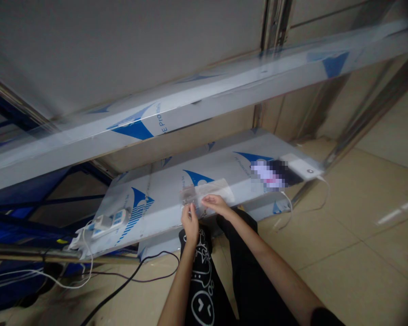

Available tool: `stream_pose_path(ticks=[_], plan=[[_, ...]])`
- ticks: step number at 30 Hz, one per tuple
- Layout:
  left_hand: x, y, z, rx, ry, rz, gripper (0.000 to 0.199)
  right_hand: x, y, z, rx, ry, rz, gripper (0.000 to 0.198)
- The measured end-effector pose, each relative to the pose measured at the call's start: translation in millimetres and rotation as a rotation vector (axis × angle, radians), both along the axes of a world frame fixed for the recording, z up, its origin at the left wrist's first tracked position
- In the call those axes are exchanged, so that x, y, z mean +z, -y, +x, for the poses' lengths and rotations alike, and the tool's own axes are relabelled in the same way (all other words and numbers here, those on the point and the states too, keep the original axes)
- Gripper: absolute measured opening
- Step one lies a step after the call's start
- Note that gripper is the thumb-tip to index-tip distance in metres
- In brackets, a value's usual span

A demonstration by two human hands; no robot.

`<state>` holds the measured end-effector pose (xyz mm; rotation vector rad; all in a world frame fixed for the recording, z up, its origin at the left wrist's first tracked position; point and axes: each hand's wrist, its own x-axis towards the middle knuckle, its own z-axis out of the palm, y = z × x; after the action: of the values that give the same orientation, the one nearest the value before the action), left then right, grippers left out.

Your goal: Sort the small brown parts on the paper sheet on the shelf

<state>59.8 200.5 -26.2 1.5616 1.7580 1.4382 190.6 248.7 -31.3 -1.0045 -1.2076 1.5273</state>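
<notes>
At the front edge of the lower shelf, my left hand (189, 222) is closed in a pinch at the near edge of a small clear plastic bag (187, 194). Small dark bits show in or beside that bag, too blurred to name. My right hand (217, 204) is just to the right, thumb and fingertips pressed together; whatever they hold is too small to make out. Beneath and behind the right fingers, a larger, whitish see-through bag (224, 189) lies flat on the shelf.
The lower shelf (166, 190) wears blue-printed protective film, and an upper shelf beam (204, 106) crosses above it. A white power strip (114, 222) with cords sits at the left end. A blurred-out screen (270, 175) and a white device (304, 167) lie at right. A black cable (122, 286) crosses the floor.
</notes>
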Motion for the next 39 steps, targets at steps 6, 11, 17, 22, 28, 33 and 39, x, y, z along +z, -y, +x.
stream_pose_path(ticks=[6,11,17,22,28,33,39], plan=[[-2.3,-4.6,-1.7,-0.065,-0.057,-0.025,0.032,1.9,-1.5,3.9,-0.169,-0.041,-0.03,0.035],[-1.8,-4.1,-4.0,0.006,0.018,-0.055,0.031,2.9,3.8,7.6,-0.18,-0.029,-0.048,0.036],[1.5,0.1,-4.9,0.009,0.033,-0.02,0.029,1.7,7.3,7.1,-0.133,-0.009,-0.049,0.035],[2.1,0.0,-6.5,-0.013,0.036,-0.011,0.03,2.3,5.7,6.3,-0.135,0.019,-0.065,0.033],[2.7,0.5,-8.0,-0.029,0.033,-0.007,0.029,6.2,6.4,6.2,-0.103,0.013,-0.036,0.033],[3.9,0.8,-6.5,-0.029,0.044,-0.03,0.028,6.6,5.1,5.9,-0.098,0.003,-0.047,0.034],[4.2,0.5,-4.6,-0.015,0.086,-0.032,0.027,4.6,4.0,7.8,-0.081,0.043,0.01,0.031]])
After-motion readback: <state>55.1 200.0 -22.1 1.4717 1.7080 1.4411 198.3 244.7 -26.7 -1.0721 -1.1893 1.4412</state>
